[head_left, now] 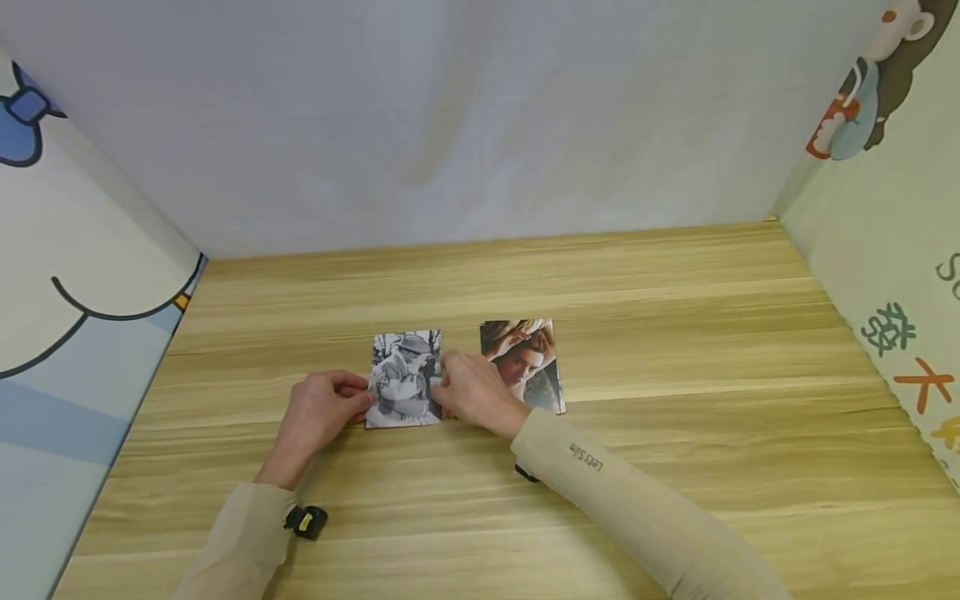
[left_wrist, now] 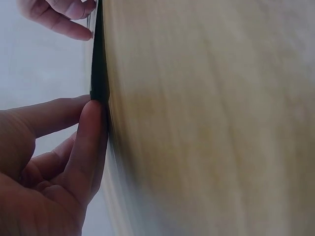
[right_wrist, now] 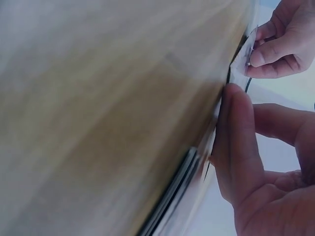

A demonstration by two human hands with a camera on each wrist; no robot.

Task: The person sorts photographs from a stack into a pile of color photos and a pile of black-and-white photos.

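So here's where I'm at: the black-and-white photo [head_left: 405, 379] lies flat on the tabletop [head_left: 675, 350], about the middle and a bit left of centre, and I've got a hand on each side of it. My left hand [head_left: 321, 410] is at its left edge, fingers curled in with thumb and forefinger pinching that edge near the lower corner; the left wrist view shows the fingertips [left_wrist: 91, 128] right up against the thin dark edge of the print. My right hand [head_left: 474, 390] is at its right edge, fingers bent and pinching it from that side, and the right wrist view shows a fingertip [right_wrist: 236, 128] pressed on the edge, which looks lifted a little there, though it's blurry so I can't swear to it. The photo sits directly between the two hands, both about equally close. Its long axis runs near-to-far, portrait way up, top pointing at the far wall and tilted a hair. Just right of it, partly behind my right hand, lies a colour photo [head_left: 532, 354], same orientation, close beside but I can't tell if the two touch. My call: any lift has to come evenly from both sides.
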